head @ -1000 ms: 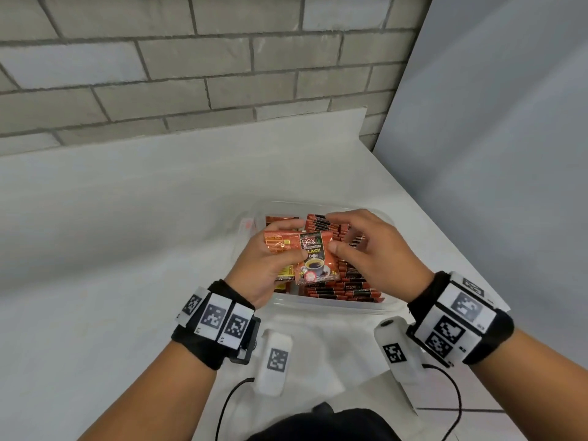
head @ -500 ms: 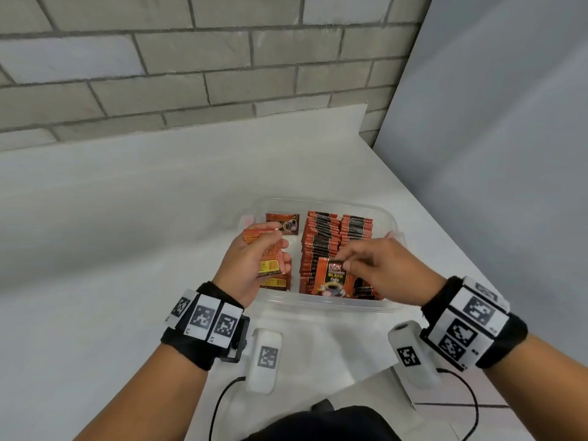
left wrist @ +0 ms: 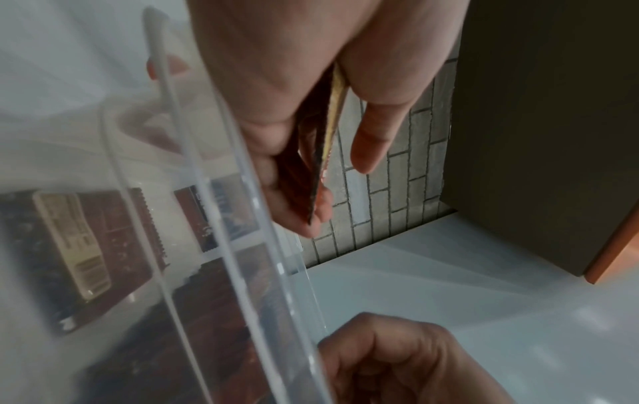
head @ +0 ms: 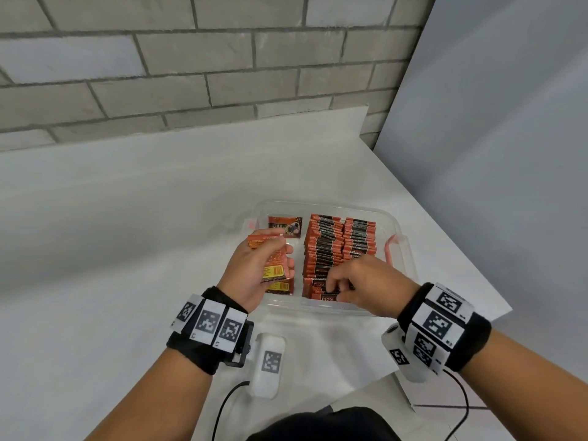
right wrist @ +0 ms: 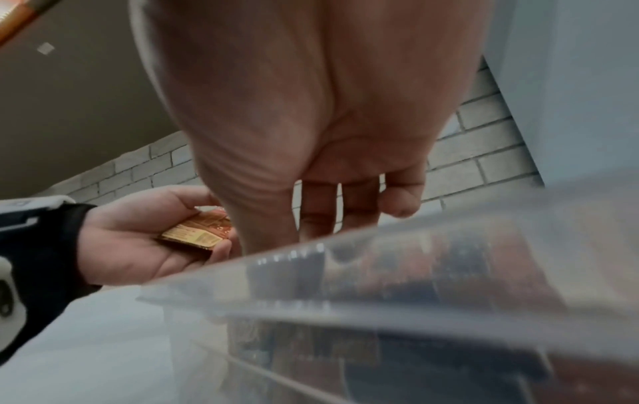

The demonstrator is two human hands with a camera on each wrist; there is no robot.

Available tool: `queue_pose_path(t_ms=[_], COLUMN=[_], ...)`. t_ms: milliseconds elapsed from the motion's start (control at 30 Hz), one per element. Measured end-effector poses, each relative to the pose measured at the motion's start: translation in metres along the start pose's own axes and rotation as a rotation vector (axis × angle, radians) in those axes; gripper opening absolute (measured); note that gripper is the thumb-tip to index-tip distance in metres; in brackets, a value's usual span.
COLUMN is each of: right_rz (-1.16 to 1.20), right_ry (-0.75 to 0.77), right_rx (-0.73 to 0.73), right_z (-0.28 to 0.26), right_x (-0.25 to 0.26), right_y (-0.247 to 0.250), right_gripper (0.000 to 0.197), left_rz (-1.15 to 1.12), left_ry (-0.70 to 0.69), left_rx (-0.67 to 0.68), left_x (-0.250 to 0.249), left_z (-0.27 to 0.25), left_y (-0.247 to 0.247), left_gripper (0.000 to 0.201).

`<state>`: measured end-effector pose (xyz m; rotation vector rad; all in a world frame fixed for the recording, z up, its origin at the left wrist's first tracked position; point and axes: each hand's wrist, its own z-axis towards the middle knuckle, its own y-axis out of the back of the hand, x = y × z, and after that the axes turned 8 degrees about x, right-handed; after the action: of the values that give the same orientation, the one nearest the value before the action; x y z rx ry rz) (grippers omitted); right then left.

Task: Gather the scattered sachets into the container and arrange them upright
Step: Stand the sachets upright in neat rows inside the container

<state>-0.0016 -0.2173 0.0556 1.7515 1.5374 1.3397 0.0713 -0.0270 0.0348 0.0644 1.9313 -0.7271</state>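
Observation:
A clear plastic container [head: 327, 206] sits on the white table, and orange-and-black sachets stand upright in two rows [head: 323, 249] inside it. My left hand [head: 276, 253] hovers over the container's left part and grips a small stack of sachets [head: 273, 265], seen edge-on as the stack [left wrist: 321, 153] in the left wrist view. My right hand [head: 334, 284] reaches down into the near end of the rows and pinches one sachet [head: 319, 288] standing there. Its fingers [right wrist: 318, 207] point down behind the container rim [right wrist: 345, 259]. One sachet [head: 284, 226] lies flat at the far left, another [head: 280, 286] under my left hand.
A brick wall [head: 191, 74] runs behind the table and a grey panel [head: 493, 154] closes the right side. The table's right edge [head: 471, 265] passes close to the container. A pink latch [head: 389, 249] hangs on the container's right wall.
My right hand took one sachet from the left hand's stack and lowered it into the near end of the rows. The left hand drew back to the left with the remaining stack.

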Motion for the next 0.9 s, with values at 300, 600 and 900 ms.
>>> queue_pose_path(t_ms=[300, 600, 900], right_rz=[-0.091, -0.014, 0.549], right_ry=[0.043, 0.08, 0.041], right_rx=[0.082, 0.127, -0.36], right_z=[0.01, 0.004, -0.006], right_x=[-0.002, -0.007, 0.01], right_y=[0.003, 0.004, 0.024], right_gripper=[0.009, 0.021, 0.031], left_rz=[-0.035, -0.083, 0.054], left_ry=[0.009, 0.027, 0.046], left_rx=[0.003, 0.024, 0.167], left_x=[0.0, -0.003, -0.004], left_z=[0.001, -0.002, -0.01], left_y=[0.003, 0.004, -0.018], left_gripper=[0.022, 0.027, 0.018])
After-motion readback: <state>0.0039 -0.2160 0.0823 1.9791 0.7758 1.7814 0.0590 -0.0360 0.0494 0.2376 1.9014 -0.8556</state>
